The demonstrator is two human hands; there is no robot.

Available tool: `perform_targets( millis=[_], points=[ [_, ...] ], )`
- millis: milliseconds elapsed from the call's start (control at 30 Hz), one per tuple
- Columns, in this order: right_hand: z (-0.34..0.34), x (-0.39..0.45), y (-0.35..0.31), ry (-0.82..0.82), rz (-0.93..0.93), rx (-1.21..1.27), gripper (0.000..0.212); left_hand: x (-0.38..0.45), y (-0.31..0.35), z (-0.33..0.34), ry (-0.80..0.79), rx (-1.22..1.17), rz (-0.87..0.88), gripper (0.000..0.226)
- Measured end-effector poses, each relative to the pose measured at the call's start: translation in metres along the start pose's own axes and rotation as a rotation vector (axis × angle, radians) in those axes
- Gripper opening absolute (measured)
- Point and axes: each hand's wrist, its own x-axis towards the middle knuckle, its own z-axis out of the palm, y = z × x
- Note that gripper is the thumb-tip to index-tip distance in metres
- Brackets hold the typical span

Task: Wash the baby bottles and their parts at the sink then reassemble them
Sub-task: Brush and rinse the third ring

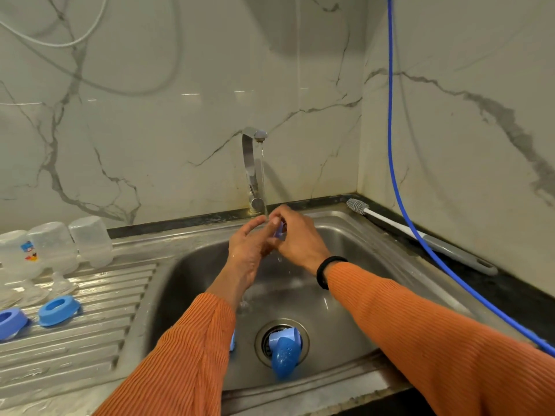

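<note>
Under the running tap (pixel 254 169), my right hand (pixel 295 238) pinches a small blue bottle part (pixel 279 231), mostly hidden by fingers. My left hand (pixel 247 250) touches it with straight fingers from the left. A blue cap (pixel 285 352) lies on the drain in the steel sink (pixel 345 310). Another blue piece (pixel 232 340) peeks out beside my left sleeve. On the draining board, three clear bottles (pixel 90 241) stand upside down, with clear teats (pixel 61 283) in front and two blue collar rings (pixel 58 310) near the left edge.
A white and grey bottle brush (pixel 420 235) lies on the dark counter behind the sink at the right. A blue hose (pixel 393 175) hangs down the corner wall and runs across the counter. The ribbed draining board (pixel 90 340) fills the left.
</note>
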Motion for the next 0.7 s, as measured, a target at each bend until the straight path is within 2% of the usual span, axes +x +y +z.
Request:
perform_targets(
  millis=[167, 267, 367, 433, 533, 600, 700],
  points=[
    [-0.002, 0.002, 0.009, 0.041, 0.12, 0.013, 0.048, -0.003, 0.01, 0.002, 0.095, 0.001, -0.004, 0.035],
    [-0.001, 0.003, 0.014, -0.029, 0.145, -0.015, 0.042, -0.006, 0.014, 0.005, 0.099, -0.032, 0.009, 0.032],
    [-0.002, 0.003, 0.014, -0.07, 0.129, -0.088, 0.04, -0.009, 0.021, 0.005, 0.103, 0.064, 0.021, 0.028],
    [-0.005, 0.006, 0.01, -0.072, 0.092, -0.133, 0.037, -0.011, 0.029, 0.002, 0.056, 0.262, 0.033, 0.022],
    [-0.01, 0.001, -0.007, -0.077, 0.005, -0.141, 0.022, -0.025, 0.052, -0.015, -0.028, 0.869, 0.225, 0.022],
    [-0.012, -0.003, -0.022, -0.107, -0.047, -0.157, 0.028, -0.044, 0.071, -0.03, -0.101, 1.232, 0.374, 0.03],
    [-0.007, -0.007, -0.047, -0.142, -0.097, -0.134, 0.041, -0.074, 0.091, -0.058, -0.147, 1.449, 0.452, 0.035]
  ],
)
